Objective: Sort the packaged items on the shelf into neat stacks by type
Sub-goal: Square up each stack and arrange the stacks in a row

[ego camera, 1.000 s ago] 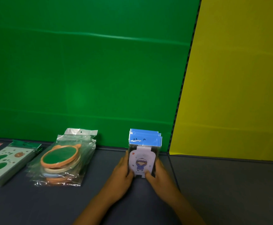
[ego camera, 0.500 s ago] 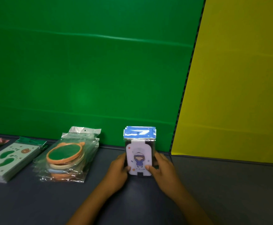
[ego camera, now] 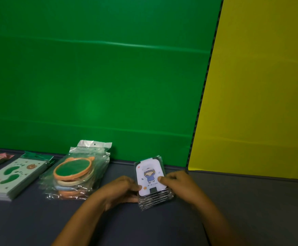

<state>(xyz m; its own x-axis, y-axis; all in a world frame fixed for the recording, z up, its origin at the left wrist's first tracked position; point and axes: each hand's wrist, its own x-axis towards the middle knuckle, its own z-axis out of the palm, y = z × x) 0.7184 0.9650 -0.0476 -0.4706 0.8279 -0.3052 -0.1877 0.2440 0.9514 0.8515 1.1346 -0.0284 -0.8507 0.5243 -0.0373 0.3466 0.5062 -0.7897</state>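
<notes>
In the head view, I saw both of the person's hands closed around a small stack of flat clear-wrapped packets with a white cartoon-figure card on top (ego camera: 151, 181), resting on the dark grey shelf (ego camera: 233, 210) close to the green back panel (ego camera: 95, 86). The left hand (ego camera: 121, 189) gripped the stack's left edge, thumb on the top card. The right hand (ego camera: 177, 183) gripped the right edge, thumb pressed on the card's face.

To the left, apart from it, lay a stack of clear bags holding orange-rimmed round green discs (ego camera: 73, 172), then a pile of pale cards printed with green footprints (ego camera: 13, 176).

I judged the packets light and fairly stiff, but their glossy film looked slippery, so the layers could slide apart. Squeezing both long edges with a thumb on top seemed the safest hold.
</notes>
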